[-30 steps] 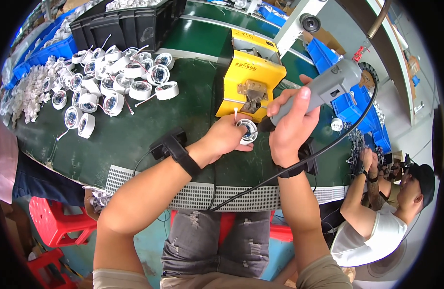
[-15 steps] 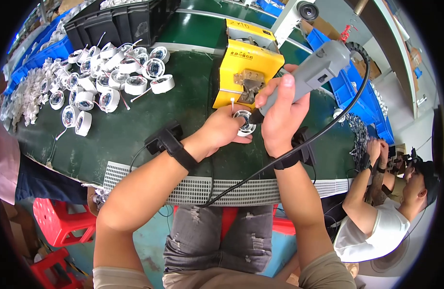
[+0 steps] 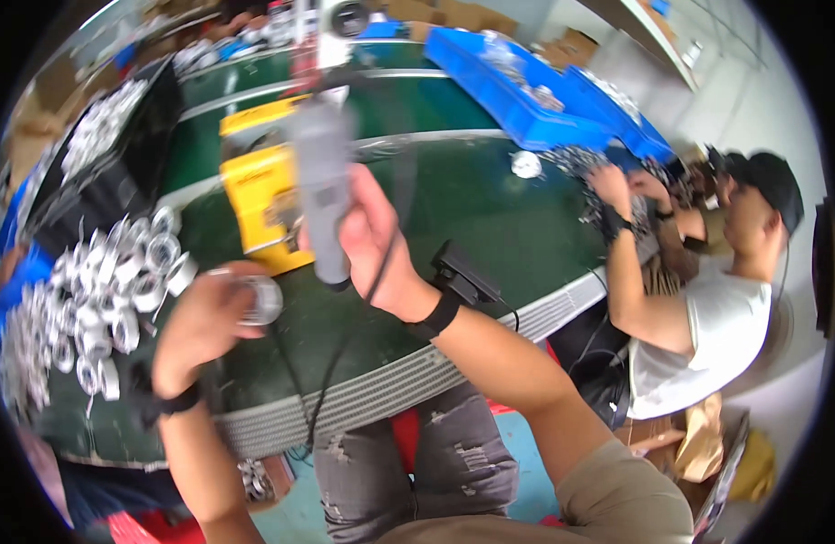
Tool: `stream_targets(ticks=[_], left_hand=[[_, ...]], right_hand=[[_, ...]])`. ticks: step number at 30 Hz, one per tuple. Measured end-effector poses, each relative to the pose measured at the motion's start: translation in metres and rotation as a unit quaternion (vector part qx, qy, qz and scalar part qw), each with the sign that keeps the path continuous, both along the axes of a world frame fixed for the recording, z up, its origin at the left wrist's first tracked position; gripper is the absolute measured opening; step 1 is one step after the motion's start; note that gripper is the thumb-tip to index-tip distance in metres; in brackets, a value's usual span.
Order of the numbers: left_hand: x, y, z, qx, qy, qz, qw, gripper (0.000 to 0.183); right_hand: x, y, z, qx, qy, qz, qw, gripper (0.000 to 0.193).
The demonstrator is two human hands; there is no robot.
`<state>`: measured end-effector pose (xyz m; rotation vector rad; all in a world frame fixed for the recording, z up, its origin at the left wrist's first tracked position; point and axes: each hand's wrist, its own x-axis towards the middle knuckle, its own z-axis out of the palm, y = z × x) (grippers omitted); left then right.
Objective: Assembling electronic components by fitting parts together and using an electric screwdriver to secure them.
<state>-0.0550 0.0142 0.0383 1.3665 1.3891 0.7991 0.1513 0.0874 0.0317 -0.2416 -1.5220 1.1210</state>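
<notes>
A white round housing (image 3: 265, 301) sits in the fingers of my left hand (image 3: 204, 313), which is closed on its near side; motion blurs both. My right hand (image 3: 381, 245) is wrapped round a grey electric screwdriver (image 3: 319, 177), which stands upright with its dark tip pointing down, apart from the housing. A black cable hangs from the tool across my right hand and down over the table edge. Just behind the two hands is a yellow box-shaped screw feeder (image 3: 259, 195). Left of my left hand lies a heap of similar white housings (image 3: 118, 281), some with wires.
Small whitish parts (image 3: 23, 340) lie by the heap. A black crate (image 3: 100, 195) stands at the far left, blue bins (image 3: 526, 109) at the back right. A perforated strip (image 3: 390, 394) edges the green table (image 3: 490, 236). On the right, a co-worker (image 3: 698, 335) handles dark parts.
My view has swung to the right. The screwdriver tip has come away from the housing, and my left hand has carried the housing left towards the heap.
</notes>
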Motion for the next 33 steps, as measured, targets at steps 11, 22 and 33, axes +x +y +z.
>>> stream_targets(ticks=[11,22,33], left_hand=[[-0.113,-0.004,-0.041,0.288,0.398,0.326,0.807,0.041],[0.021,-0.025,0.013,-0.072,0.046,-0.144,0.986,0.028],[0.065,-0.008,-0.031,0.045,-0.472,-0.109,0.874,0.066]], right_hand=[[0.224,0.174,-0.032,-0.032,-0.596,-0.586,0.548,0.047],[0.156,0.074,0.004,0.141,-0.354,-0.337,0.861,0.025],[0.059,-0.011,-0.004,0.342,-0.122,-0.085,0.928,0.049]])
